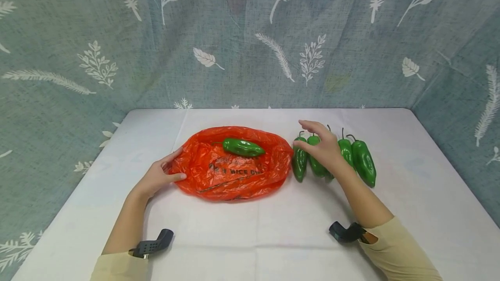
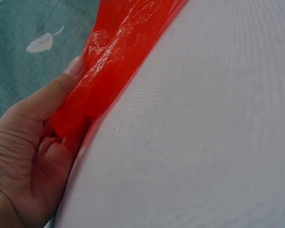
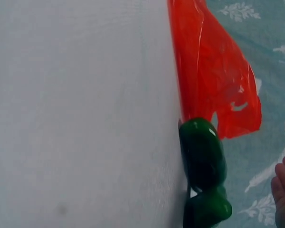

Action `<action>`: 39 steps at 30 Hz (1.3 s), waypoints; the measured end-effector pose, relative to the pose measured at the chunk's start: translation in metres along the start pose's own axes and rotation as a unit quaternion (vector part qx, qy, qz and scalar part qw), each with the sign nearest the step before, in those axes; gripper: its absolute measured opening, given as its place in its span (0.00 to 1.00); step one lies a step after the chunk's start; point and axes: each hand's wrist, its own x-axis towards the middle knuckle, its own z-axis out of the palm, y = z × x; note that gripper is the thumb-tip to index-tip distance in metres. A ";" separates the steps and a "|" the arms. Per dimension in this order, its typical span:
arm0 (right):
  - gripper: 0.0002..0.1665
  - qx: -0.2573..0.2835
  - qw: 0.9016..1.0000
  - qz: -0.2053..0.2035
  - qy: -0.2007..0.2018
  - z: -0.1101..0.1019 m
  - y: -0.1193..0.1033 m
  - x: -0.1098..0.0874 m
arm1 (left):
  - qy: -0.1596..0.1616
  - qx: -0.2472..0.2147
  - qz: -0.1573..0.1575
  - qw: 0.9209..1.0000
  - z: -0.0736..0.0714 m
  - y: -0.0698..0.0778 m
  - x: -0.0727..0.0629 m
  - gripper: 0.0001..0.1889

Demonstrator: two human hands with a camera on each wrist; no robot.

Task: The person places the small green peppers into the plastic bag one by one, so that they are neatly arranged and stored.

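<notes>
A red plastic bag (image 1: 234,190) lies spread open on the table, dark printing showing inside it. One green pepper (image 1: 243,147) lies on its side in the bag, stem to the left. My left hand (image 1: 160,177) holds the bag's left edge between thumb and fingers; in the left wrist view the thumb (image 2: 69,78) lies along the red plastic. Over the row of green peppers (image 1: 364,164) right of the bag hovers my right hand (image 1: 322,144), thumb and fingers apart with nothing between them. It partly hides the middle peppers. In the right wrist view, a pepper (image 3: 203,154) overlaps the bag's edge.
A white cloth covers the table (image 1: 218,237). Behind it and at both sides hangs a grey-green curtain (image 1: 242,55) with white leaf prints. Each wrist wears a black camera mount, one at the left (image 1: 154,244) and one at the right (image 1: 345,232).
</notes>
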 end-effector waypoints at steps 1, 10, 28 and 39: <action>0.36 0.001 1.000 0.003 0.001 -0.002 0.001 -0.001 | 0.000 -0.001 0.000 1.000 0.000 0.000 0.000 0.48; 0.36 -0.016 0.999 0.029 0.015 -0.023 0.010 -0.011 | -0.001 0.002 -0.004 1.000 -0.001 0.001 -0.001 0.47; 0.35 -0.059 0.987 0.141 0.038 -0.063 0.026 -0.037 | 0.002 0.008 -0.003 1.000 0.000 0.004 -0.002 0.47; 0.35 -0.093 0.981 0.162 0.054 -0.082 0.038 -0.057 | 0.002 -0.002 0.004 1.000 0.001 0.002 -0.001 0.47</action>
